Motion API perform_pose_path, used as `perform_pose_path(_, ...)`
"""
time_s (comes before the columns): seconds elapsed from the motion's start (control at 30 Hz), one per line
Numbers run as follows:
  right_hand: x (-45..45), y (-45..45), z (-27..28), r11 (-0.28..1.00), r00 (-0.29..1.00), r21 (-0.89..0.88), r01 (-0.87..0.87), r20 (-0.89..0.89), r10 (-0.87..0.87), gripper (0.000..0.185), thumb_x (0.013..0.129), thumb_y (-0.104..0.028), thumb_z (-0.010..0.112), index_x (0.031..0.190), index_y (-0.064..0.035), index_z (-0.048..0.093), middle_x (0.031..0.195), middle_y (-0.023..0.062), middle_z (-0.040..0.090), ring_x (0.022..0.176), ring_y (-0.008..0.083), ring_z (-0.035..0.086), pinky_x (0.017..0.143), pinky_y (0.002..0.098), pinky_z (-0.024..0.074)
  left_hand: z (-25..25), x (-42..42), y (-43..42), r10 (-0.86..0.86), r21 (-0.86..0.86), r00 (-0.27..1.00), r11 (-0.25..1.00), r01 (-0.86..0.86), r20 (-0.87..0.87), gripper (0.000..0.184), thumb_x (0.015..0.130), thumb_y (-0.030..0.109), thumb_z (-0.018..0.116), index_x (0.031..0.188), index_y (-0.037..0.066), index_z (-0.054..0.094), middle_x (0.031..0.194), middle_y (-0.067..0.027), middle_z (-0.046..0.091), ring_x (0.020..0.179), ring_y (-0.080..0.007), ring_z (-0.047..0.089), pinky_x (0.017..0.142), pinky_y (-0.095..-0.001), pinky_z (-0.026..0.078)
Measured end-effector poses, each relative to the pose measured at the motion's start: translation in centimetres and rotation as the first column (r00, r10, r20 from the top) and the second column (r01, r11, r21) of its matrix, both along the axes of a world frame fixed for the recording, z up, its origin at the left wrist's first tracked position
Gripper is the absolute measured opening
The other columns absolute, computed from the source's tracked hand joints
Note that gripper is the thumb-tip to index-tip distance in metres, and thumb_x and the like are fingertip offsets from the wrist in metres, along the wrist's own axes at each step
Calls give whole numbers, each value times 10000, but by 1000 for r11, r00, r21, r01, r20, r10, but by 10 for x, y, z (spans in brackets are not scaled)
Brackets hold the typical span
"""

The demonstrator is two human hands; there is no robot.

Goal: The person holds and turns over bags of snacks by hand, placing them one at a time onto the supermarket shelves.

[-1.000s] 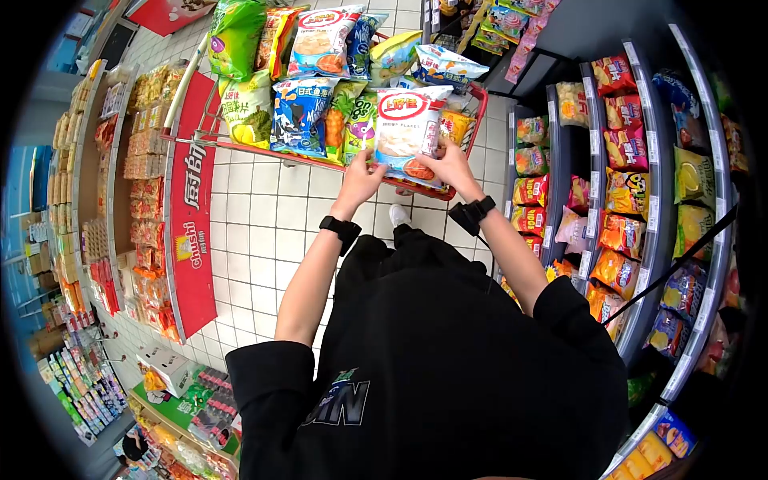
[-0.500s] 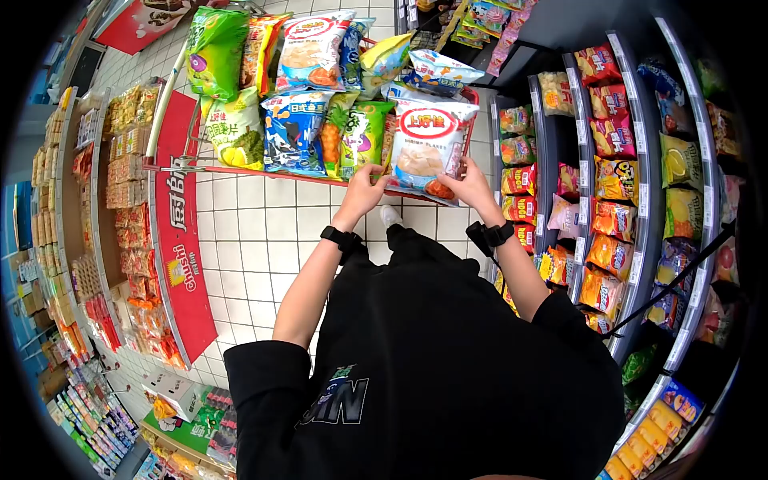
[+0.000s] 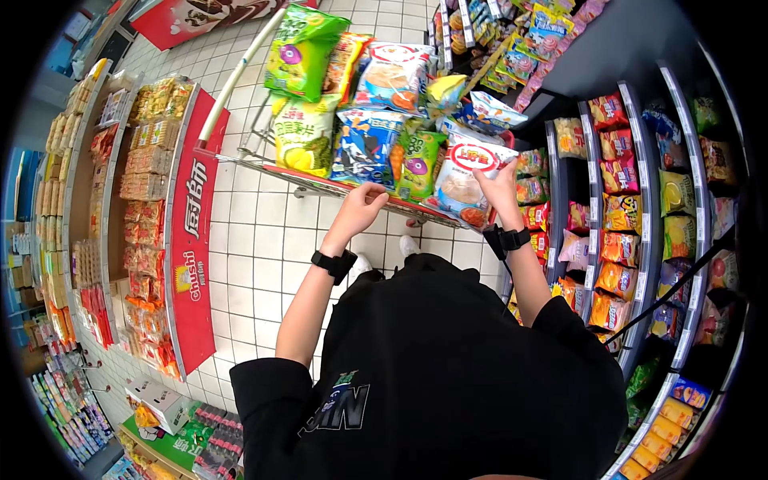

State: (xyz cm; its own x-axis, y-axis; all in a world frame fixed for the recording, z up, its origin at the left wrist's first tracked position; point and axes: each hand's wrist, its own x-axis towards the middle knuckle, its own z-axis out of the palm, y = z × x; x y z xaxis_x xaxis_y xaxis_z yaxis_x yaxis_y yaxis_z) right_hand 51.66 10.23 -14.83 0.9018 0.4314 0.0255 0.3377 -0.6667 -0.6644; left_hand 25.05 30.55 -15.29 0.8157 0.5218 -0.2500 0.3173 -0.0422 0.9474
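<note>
By the red-rimmed metal cart (image 3: 316,183), our left hand (image 3: 362,210) let go; only our right hand (image 3: 499,190) touches the puffy white-and-blue plastic bag (image 3: 459,197), grip unclear.

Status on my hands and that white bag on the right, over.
Left hand near cart rim, no bag held. Right hand on white bag. Small green bag crowding its left side.

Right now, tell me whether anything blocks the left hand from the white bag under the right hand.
Partly: the small green bag sits between the left hand and the white bag, inside the cart's near edge. Nothing visible separates the right hand from it.
</note>
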Motion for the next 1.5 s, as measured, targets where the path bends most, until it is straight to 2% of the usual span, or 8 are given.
perform_pose_path(0.2,-41,58,20,998,981,-64,-20,193,32,1035,747,-409,790,1421,161,248,1407,356,400,1331,420,413,1113,411,331,4,-60,45,87,-19,994,996,-86,59,300,929,244,654,1123,15,642,967,-52,675,832,-114,628,666,-272,533)
perform_pose_path(0.6,-76,210,68,846,933,423,-323,-7,359,629,854,-268,730,1340,47,484,1303,238,581,1184,316,594,989,393,476,47,-57,176,371,-67,908,928,-365,196,317,952,272,647,1101,-8,639,943,-69,680,855,-116,644,687,-261,539)
perform_pose_path(0.8,-75,297,82,752,850,587,-299,-194,490,614,862,-257,729,1311,88,494,1258,220,602,1117,269,624,930,364,517,78,-12,257,480,189,816,812,-552,323,387,968,304,618,1180,-19,599,1097,-120,644,1014,-163,607,754,-283,521)
perform_pose_path(1.03,-76,345,89,821,864,530,-212,-290,411,828,821,-374,771,1372,109,386,1295,258,531,1116,271,609,915,366,520,95,37,305,377,416,907,807,-420,186,590,1007,406,514,1399,-28,433,1374,-200,509,1223,-268,523,1023,-350,404)
perform_pose_path(1.13,-73,362,77,798,866,508,-325,-180,467,838,825,-275,797,1414,73,314,1202,198,584,1064,235,632,862,332,547,92,47,313,316,272,931,894,-357,181,621,1027,426,453,1430,-44,398,1426,-216,470,1300,-282,475,1098,-349,338)
perform_pose_path(1.17,-78,365,83,674,796,698,-243,-253,549,827,811,-274,811,1389,68,328,1207,183,585,1054,224,634,855,328,548,93,47,314,289,185,944,930,-317,160,621,1035,412,439,1441,-55,382,1439,-216,462,1337,-259,445,1103,-327,332)
perform_pose_path(1.27,-83,372,79,817,869,471,-334,-181,460,805,813,-271,809,1373,66,340,1211,181,587,1058,220,635,852,327,549,94,44,317,213,107,959,966,-235,188,539,1028,348,484,1396,-45,459,1325,-176,573,1232,-200,530,1046,-305,390)
perform_pose_path(1.5,-103,375,109,793,882,586,-165,-273,385,807,813,-287,804,1380,104,384,1160,158,620,1020,183,632,855,304,531,101,25,337,80,121,949,985,-123,306,489,1052,338,415,1331,-45,537,1212,-155,639,1127,-198,587,987,-303,431)
